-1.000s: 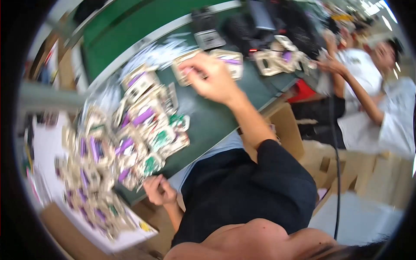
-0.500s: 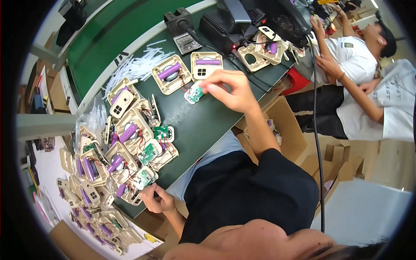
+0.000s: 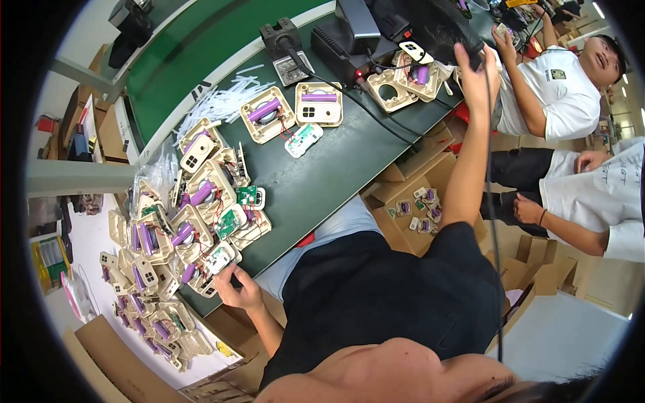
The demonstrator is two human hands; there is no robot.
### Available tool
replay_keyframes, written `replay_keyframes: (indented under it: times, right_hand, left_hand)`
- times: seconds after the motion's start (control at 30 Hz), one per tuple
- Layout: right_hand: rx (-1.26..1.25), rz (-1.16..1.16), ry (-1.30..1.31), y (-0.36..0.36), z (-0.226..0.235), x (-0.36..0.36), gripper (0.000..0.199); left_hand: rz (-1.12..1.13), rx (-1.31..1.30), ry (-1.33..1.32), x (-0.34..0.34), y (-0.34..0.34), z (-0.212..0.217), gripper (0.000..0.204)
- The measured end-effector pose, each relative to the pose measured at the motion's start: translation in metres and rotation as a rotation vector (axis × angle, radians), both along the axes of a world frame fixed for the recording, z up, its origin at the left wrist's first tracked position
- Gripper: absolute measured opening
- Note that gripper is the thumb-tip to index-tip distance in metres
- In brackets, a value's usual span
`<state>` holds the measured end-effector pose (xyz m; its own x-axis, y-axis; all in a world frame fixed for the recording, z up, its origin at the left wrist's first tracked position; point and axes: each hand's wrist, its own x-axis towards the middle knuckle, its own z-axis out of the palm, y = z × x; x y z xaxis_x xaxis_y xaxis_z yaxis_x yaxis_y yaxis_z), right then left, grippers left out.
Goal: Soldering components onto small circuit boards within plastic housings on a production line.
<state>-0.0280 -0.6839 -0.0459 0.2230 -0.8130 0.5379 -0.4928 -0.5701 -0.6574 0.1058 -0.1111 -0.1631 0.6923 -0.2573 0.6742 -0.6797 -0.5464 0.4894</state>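
**Two hands at opposite ends of the bench**

Left hand (image 3: 238, 290) rests at the bench's (image 3: 322, 174) near edge, fingers pinching a beige housing (image 3: 220, 257) off the heap of housings (image 3: 168, 235); a lone circuit board (image 3: 304, 140) lies mid-bench; right hand (image 3: 478, 62) reaches the far right corner, closed around a black cable (image 3: 494, 168).

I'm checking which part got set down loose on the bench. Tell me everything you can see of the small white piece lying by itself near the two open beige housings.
The small white piece is a flat, rounded-rectangle part, plastic by its look, with green patches showing on its upper face, perhaps a circuit board. It lies flat and tilted on the dark green bench mat, just in front of the two open beige housings with purple cells. Thin wires seem to run to the nearest housing. No hand touches it.
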Motion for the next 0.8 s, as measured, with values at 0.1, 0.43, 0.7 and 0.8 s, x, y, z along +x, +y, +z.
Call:
replay_keyframes:
  times: [0.1,0.43,0.7,0.8]
  right_hand:
    - [-0.254,-0.002,0.017,-0.014,0.038,0.014,0.05]
    - [0.162,0.237,-0.391,-0.018,0.04,-0.011,0.042]
    - [0.364,0.466,-0.658,0.022,-0.016,-0.047,0.033]
    - [0.382,0.522,-0.789,0.029,-0.024,-0.043,0.041]
  left_hand:
    - [-0.026,0.016,0.022,0.001,0.0,0.0,0.016]
    - [-0.026,-0.002,-0.01,0.0,-0.005,0.003,0.016]
    - [-0.037,-0.012,0.0,0.003,-0.002,-0.002,0.014]
    - [-0.029,-0.005,-0.005,0.003,0.0,0.0,0.012]
